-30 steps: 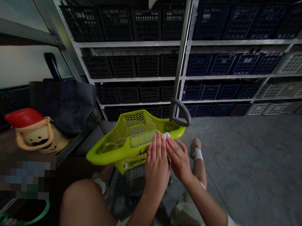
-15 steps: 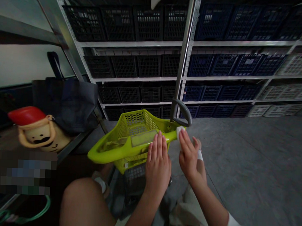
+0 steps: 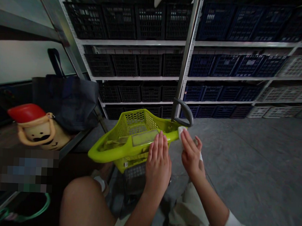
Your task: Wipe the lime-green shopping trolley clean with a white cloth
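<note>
Shelving (image 3: 154, 43) across the whole back wall, rows of black crates (image 3: 135, 24) on the left and blue crates (image 3: 235, 23) on the right, pale ones at the far right. Bare grey concrete floor (image 3: 251, 157) opening wide to the right, plenty of room there. Crowded on the left: a dark tote bag (image 3: 66, 99) hung on a slanted metal frame, a mustached bottle with a red cap (image 3: 36, 128) just before it.

Lime-green cart basket (image 3: 130, 138) low in the centre, tilted, a steel pole (image 3: 188, 54) with a grey loop handle (image 3: 184, 111) rising at its right end. Bare knee (image 3: 84, 203) in the foreground, tucked under the basket's near rim.

Left hand (image 3: 158, 163) laid flat, fingers straight and together, fingertips on the basket's near rim, gripping nothing. Right hand (image 3: 191, 154) just beside it, fingers extended, pressing a small white cloth (image 3: 181, 131) against the basket's right corner, below the loop handle.
</note>
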{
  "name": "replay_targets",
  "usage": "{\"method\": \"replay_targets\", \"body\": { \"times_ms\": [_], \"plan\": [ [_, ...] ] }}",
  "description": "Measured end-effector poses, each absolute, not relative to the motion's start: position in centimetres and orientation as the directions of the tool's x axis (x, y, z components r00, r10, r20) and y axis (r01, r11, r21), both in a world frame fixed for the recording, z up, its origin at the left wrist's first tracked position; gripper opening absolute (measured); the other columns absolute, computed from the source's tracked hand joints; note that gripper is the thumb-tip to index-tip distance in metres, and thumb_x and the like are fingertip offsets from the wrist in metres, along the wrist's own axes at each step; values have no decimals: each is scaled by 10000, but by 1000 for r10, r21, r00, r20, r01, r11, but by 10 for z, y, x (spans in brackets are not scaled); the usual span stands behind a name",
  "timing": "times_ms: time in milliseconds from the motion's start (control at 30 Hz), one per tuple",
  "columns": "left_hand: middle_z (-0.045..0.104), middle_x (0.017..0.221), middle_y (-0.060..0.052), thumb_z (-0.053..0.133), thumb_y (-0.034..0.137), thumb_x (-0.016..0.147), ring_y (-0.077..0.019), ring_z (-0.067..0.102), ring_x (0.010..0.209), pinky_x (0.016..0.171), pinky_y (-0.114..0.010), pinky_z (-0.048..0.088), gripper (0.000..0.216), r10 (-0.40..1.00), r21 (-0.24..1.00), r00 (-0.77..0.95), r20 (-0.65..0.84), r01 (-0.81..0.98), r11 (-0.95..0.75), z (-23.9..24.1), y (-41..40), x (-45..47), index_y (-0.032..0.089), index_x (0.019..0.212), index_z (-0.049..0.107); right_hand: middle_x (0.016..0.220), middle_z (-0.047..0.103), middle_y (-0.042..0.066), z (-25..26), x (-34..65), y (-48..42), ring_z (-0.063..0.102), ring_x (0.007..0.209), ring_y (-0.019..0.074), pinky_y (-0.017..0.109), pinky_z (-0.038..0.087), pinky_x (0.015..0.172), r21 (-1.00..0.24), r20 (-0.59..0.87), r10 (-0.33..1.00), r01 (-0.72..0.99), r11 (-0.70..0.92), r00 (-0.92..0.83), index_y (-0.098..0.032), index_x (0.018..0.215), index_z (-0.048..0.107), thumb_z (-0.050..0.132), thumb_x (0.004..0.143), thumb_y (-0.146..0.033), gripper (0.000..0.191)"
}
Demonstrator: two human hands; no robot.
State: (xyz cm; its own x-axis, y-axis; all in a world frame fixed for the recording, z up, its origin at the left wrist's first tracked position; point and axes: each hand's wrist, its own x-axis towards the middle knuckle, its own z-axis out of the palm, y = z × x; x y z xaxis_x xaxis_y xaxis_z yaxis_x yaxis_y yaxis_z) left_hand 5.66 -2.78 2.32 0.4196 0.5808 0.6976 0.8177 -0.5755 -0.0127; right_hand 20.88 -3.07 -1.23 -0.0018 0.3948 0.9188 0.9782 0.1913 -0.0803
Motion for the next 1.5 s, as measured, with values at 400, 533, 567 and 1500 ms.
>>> {"method": "replay_targets", "body": {
  "times_ms": [400, 533, 567, 1500],
  "plan": [
    [272, 1638, -161, 473, 214, 941, -280, 266, 1519, 1221, -442, 311, 679, 585, -23, 422, 692, 824, -567, 23, -28, 56, 40, 1558, 250, 1514, 506, 115, -10, 230, -31, 510, 1381, 207, 443, 323, 1145, -136, 918, 392, 972, 193, 51, -271, 1570, 293, 349, 833, 23, 795],
    [283, 1630, -173, 481, 219, 941, -286, 294, 1509, 1212, -450, 329, 690, 586, -30, 418, 695, 830, -557, 24, -29, 57, 31, 1559, 238, 1549, 457, 135, -7, 243, -27, 519, 1370, 249, 427, 411, 1042, -109, 897, 441, 961, 253, -14, -263, 1575, 283, 439, 809, -29, 817],
    [286, 1629, -174, 483, 220, 941, -286, 301, 1506, 1209, -450, 335, 693, 584, -34, 419, 695, 831, -556, 24, -29, 57, 30, 1560, 233, 1554, 452, 131, -6, 242, -26, 525, 1362, 256, 428, 417, 1024, -111, 894, 448, 964, 242, -9, -273, 1574, 285, 448, 811, -41, 815],
    [334, 1613, -176, 494, 195, 917, -301, 304, 1503, 1210, -471, 332, 700, 572, -33, 417, 707, 827, -562, 22, -28, 56, 35, 1556, 256, 1440, 592, 87, 3, 205, -28, 520, 1369, 183, 464, 150, 1217, 28, 855, 479, 940, 340, -199, -268, 1580, 255, 354, 838, 1, 795]
  ]
}}
